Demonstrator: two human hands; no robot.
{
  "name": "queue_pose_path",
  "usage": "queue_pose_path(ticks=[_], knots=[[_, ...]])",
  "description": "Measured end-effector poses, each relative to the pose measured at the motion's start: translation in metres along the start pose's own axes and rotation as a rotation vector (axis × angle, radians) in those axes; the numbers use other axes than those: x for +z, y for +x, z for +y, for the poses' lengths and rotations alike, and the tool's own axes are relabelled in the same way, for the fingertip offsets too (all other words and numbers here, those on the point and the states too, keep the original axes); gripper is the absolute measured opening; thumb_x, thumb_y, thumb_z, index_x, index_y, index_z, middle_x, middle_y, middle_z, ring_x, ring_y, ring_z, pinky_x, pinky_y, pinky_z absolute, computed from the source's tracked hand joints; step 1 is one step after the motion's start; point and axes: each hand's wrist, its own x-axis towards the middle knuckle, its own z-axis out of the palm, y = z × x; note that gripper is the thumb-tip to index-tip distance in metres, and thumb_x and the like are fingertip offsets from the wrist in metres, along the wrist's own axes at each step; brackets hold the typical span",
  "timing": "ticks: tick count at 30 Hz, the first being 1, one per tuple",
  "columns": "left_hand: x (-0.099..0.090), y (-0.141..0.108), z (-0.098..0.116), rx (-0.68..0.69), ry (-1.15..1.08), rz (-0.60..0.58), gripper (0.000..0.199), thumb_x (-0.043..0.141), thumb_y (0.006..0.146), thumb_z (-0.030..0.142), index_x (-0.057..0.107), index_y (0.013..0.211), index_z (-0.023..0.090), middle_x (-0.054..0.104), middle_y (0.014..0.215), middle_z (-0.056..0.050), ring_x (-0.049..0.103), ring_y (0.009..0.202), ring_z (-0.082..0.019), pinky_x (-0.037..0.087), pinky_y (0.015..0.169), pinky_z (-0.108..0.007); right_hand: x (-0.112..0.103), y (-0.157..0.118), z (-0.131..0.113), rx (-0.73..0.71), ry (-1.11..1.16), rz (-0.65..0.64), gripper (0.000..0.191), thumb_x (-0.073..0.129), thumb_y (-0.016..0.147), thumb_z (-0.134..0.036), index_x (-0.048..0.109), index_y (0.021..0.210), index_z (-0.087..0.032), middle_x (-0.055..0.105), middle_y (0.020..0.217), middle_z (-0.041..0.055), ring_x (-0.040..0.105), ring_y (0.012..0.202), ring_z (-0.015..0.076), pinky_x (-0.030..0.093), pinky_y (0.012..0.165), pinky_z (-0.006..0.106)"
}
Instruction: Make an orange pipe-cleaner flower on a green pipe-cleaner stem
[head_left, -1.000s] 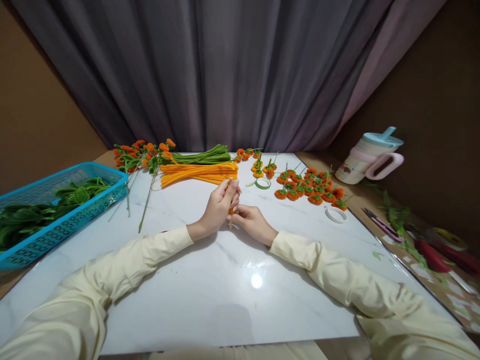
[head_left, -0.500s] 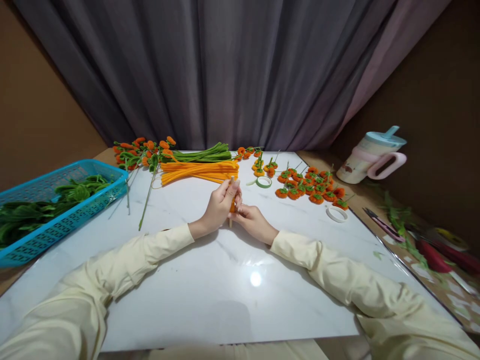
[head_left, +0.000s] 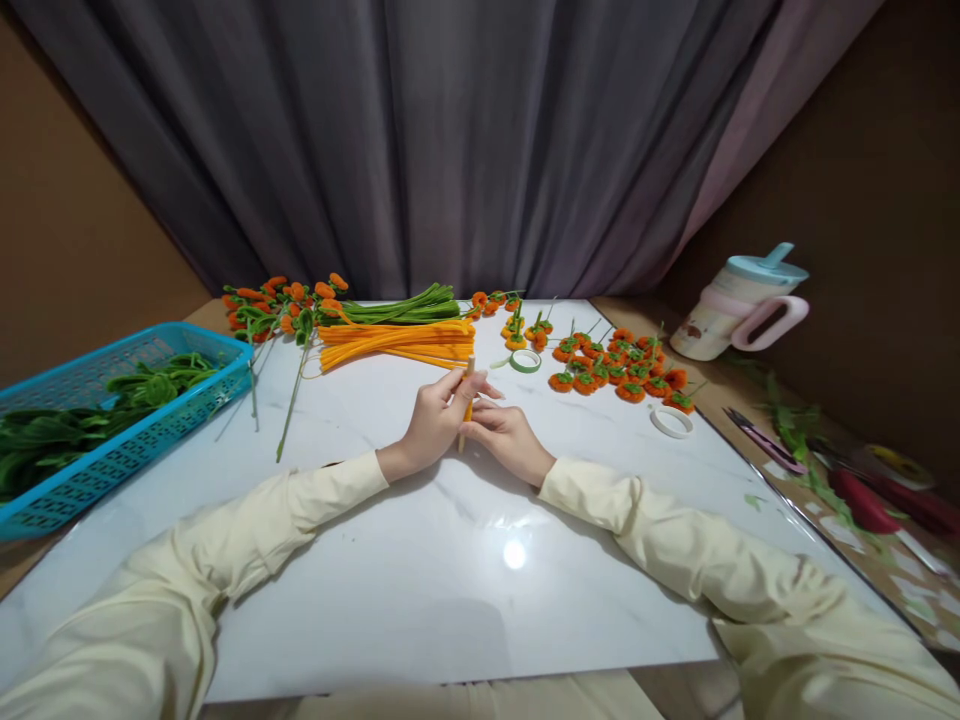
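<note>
My left hand (head_left: 433,420) and my right hand (head_left: 507,436) meet at the middle of the white marble table (head_left: 450,560). Between them stands a thin wooden stick (head_left: 466,410) with orange pipe cleaner wound on it, held upright by the fingers of both hands. Just behind the hands lies a bundle of orange pipe cleaners (head_left: 397,343), and behind that a bundle of green pipe cleaners (head_left: 405,310). Both arms wear cream sleeves.
A blue basket (head_left: 112,420) with green leaves sits at the left. Finished orange flowers on stems (head_left: 281,305) lie at the back left, small orange blossoms (head_left: 619,372) at the right. Tape rolls (head_left: 525,360) (head_left: 671,421), a jug (head_left: 739,305) and scissors (head_left: 765,440) lie to the right.
The stick now shows more above my left fingers, which have shifted along it; both hands stay in the same spot.
</note>
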Motion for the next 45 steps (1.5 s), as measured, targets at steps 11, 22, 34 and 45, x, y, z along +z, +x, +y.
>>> queue_pose_path(ticks=[11, 22, 34, 45], knots=[[0.003, -0.007, -0.007, -0.013, 0.011, -0.027, 0.03, 0.05, 0.088, 0.038, 0.067, 0.083, 0.013, 0.071, 0.085, -0.007, 0.065, 0.078, -0.016, 0.048, 0.075, -0.024, 0.001, -0.001, -0.003, 0.006, 0.034, 0.102, 0.024, 0.06, 0.075, -0.033, 0.068, 0.059, -0.017, 0.059, 0.064, 0.0021, 0.054, 0.072, 0.0159, 0.044, 0.072, 0.028], [0.0, -0.005, -0.011, 0.007, 0.086, -0.052, 0.03, 0.049, 0.088, 0.037, 0.066, 0.079, 0.014, 0.069, 0.079, -0.004, 0.062, 0.073, -0.015, 0.046, 0.071, -0.023, 0.001, 0.0, -0.004, 0.026, 0.017, 0.12, 0.024, 0.059, 0.074, -0.03, 0.068, 0.058, -0.016, 0.063, 0.068, 0.003, 0.058, 0.077, 0.0179, 0.046, 0.074, 0.029], [-0.004, 0.006, -0.004, -0.023, 0.119, -0.05, 0.027, 0.057, 0.082, 0.038, 0.069, 0.078, 0.014, 0.069, 0.073, -0.003, 0.061, 0.068, -0.016, 0.045, 0.063, -0.023, -0.006, 0.005, -0.004, -0.037, -0.026, 0.201, 0.017, 0.059, 0.076, -0.029, 0.073, 0.07, -0.021, 0.069, 0.092, 0.0045, 0.062, 0.089, 0.0204, 0.047, 0.085, 0.033], [-0.003, 0.006, -0.003, -0.167, -0.188, -0.091, 0.041, 0.062, 0.08, 0.034, 0.054, 0.116, 0.015, 0.068, 0.082, -0.003, 0.065, 0.071, -0.014, 0.049, 0.06, -0.019, -0.005, 0.002, -0.007, -0.012, 0.024, 0.163, 0.017, 0.061, 0.075, -0.031, 0.075, 0.071, -0.021, 0.07, 0.095, 0.0056, 0.062, 0.09, 0.0205, 0.046, 0.086, 0.032]])
